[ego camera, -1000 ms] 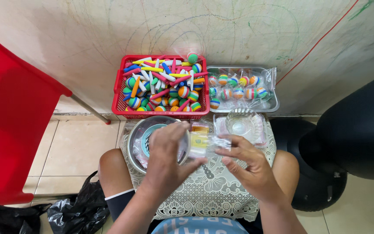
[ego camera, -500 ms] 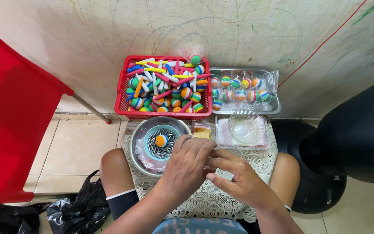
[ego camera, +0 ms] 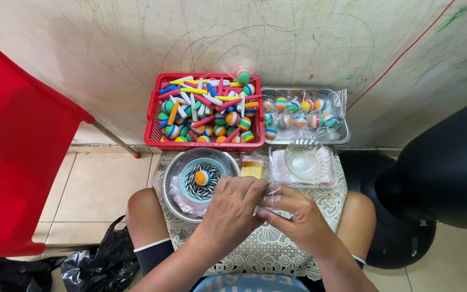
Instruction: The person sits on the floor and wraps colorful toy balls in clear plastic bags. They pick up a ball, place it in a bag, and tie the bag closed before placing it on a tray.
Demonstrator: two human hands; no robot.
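Hands (ego camera: 266, 208) — both on clear bag (ego camera: 271, 199)

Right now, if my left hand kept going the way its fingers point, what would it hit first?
The left hand points up and right, so it would probably first meet the small yellow packet, though depth is unclear.

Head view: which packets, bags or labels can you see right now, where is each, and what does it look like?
Clear plastic packet: pinched between left hand and right hand, small, transparent.
Bagged balls: in the metal tray by the wall, clear bags of rainbow-striped balls.
Yellow packet: between the bowl and glass dish, small, flat, label too small to tell.
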